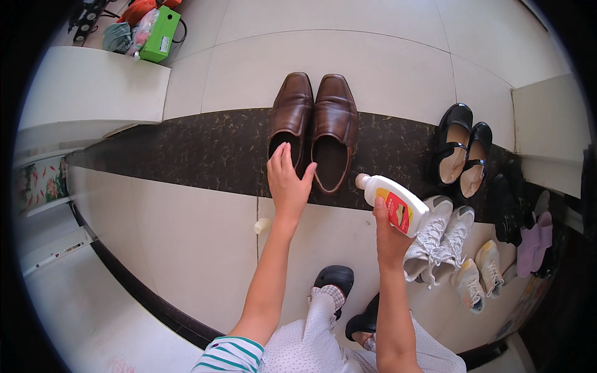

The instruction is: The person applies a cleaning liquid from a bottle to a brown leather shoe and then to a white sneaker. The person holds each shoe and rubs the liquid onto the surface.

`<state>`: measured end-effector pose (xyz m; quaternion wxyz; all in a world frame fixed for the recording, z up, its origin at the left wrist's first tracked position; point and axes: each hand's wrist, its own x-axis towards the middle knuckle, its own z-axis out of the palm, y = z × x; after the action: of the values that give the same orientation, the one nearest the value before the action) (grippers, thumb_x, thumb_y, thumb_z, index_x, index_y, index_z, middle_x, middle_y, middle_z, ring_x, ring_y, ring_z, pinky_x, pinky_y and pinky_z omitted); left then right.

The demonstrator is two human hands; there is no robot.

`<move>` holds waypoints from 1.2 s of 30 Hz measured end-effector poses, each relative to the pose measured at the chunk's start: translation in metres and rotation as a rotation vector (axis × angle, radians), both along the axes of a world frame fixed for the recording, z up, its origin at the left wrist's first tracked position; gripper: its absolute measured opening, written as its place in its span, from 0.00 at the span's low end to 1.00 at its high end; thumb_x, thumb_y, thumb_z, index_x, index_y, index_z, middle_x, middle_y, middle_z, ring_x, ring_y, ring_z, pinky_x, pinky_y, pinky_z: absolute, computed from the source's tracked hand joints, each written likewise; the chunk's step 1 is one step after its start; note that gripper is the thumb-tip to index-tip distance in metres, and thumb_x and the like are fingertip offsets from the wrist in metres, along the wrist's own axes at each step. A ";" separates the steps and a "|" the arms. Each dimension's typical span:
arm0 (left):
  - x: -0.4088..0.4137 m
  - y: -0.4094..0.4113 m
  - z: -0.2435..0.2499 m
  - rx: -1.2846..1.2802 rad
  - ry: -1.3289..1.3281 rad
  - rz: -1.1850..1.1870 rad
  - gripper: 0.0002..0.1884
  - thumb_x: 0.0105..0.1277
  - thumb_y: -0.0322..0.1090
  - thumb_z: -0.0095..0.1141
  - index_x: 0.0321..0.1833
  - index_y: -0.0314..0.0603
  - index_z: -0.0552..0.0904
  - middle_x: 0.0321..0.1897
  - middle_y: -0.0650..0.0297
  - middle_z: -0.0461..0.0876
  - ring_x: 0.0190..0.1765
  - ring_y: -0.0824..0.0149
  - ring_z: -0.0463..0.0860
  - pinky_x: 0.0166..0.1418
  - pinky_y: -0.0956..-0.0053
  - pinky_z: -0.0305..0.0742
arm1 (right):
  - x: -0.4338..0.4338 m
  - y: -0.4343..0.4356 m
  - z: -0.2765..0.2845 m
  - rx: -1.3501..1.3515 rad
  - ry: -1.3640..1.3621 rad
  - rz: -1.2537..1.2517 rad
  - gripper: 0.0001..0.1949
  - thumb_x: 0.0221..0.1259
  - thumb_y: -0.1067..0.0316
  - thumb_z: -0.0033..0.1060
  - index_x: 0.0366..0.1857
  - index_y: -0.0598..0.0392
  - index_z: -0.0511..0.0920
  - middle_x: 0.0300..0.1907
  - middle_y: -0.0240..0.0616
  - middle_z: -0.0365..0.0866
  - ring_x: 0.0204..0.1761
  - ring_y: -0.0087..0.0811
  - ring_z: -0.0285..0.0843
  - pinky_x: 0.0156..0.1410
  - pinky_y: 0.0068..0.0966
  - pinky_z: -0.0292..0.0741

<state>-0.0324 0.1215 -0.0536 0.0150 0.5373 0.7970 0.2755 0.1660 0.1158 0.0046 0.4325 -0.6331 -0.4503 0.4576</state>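
Observation:
A pair of brown leather slip-on shoes stands side by side on the dark marbled strip, toes pointing away: the left shoe (294, 107) and the right shoe (335, 112). My left hand (290, 184) is at the heel of the left shoe, fingers extended over its opening; whether it touches the shoe I cannot tell. In my right hand (389, 228) is a white plastic bottle (401, 205) with a red and yellow label, tilted with its neck toward the right shoe's heel. A small pale cap (262, 226) lies on the tile floor below my left hand.
Black strap shoes (454, 149), white lace-up sneakers (438, 238), smaller pale sneakers (478, 279), dark shoes and lilac slippers (534, 242) stand at the right. A green box (161, 35) and bags are at the upper left, behind a white panel (98, 84). My feet wear black clogs (336, 279).

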 end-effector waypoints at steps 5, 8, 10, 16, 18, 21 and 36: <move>-0.011 0.025 -0.014 -0.260 -0.116 0.012 0.30 0.55 0.48 0.68 0.53 0.32 0.75 0.47 0.51 0.81 0.52 0.52 0.79 0.55 0.61 0.74 | -0.007 -0.002 0.015 0.077 0.005 0.043 0.15 0.53 0.71 0.74 0.40 0.60 0.75 0.36 0.34 0.77 0.37 0.22 0.78 0.42 0.20 0.77; -0.018 0.037 -0.027 -0.236 -0.033 0.050 0.20 0.57 0.43 0.65 0.41 0.33 0.75 0.40 0.50 0.81 0.46 0.49 0.81 0.47 0.57 0.75 | -0.005 -0.006 0.018 0.134 -0.040 0.057 0.16 0.52 0.71 0.75 0.40 0.60 0.75 0.37 0.34 0.76 0.37 0.22 0.78 0.41 0.20 0.77; -0.022 0.040 -0.034 -0.235 -0.070 0.054 0.15 0.59 0.39 0.63 0.40 0.35 0.76 0.37 0.51 0.82 0.42 0.49 0.83 0.45 0.56 0.76 | -0.003 -0.007 0.020 0.176 -0.043 0.036 0.16 0.52 0.71 0.75 0.40 0.60 0.75 0.36 0.34 0.76 0.36 0.22 0.78 0.41 0.20 0.77; -0.018 0.038 -0.021 -0.269 0.010 0.039 0.13 0.62 0.39 0.59 0.41 0.36 0.78 0.36 0.52 0.83 0.42 0.48 0.83 0.45 0.55 0.77 | 0.025 0.000 0.032 0.055 0.036 -0.008 0.11 0.56 0.71 0.71 0.39 0.59 0.77 0.33 0.32 0.79 0.33 0.21 0.79 0.38 0.18 0.76; -0.006 0.039 0.003 -0.380 0.209 -0.046 0.16 0.61 0.42 0.63 0.43 0.37 0.79 0.38 0.55 0.83 0.44 0.51 0.82 0.45 0.56 0.76 | 0.047 0.012 0.043 0.024 0.143 -0.008 0.07 0.60 0.71 0.68 0.38 0.59 0.79 0.30 0.32 0.82 0.29 0.20 0.79 0.35 0.17 0.75; 0.020 0.026 0.034 -0.109 0.188 -0.146 0.15 0.60 0.41 0.64 0.42 0.38 0.80 0.34 0.57 0.82 0.40 0.53 0.81 0.43 0.59 0.75 | 0.076 0.034 0.061 -0.017 0.225 0.052 0.09 0.61 0.69 0.67 0.40 0.60 0.79 0.30 0.34 0.82 0.28 0.20 0.80 0.31 0.18 0.77; 0.282 -0.092 0.001 -1.116 -1.961 0.339 0.42 0.72 0.68 0.29 0.68 0.29 0.64 0.61 0.43 0.72 0.60 0.55 0.77 0.70 0.62 0.67 | 0.222 -0.013 0.078 -0.123 0.696 -0.424 0.17 0.58 0.56 0.69 0.44 0.53 0.77 0.31 0.33 0.83 0.26 0.21 0.79 0.31 0.20 0.82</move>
<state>0.2491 0.0294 -0.0525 0.8307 -0.1056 0.5154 0.1822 0.3878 0.1031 0.0825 0.6048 -0.5441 -0.1086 0.5712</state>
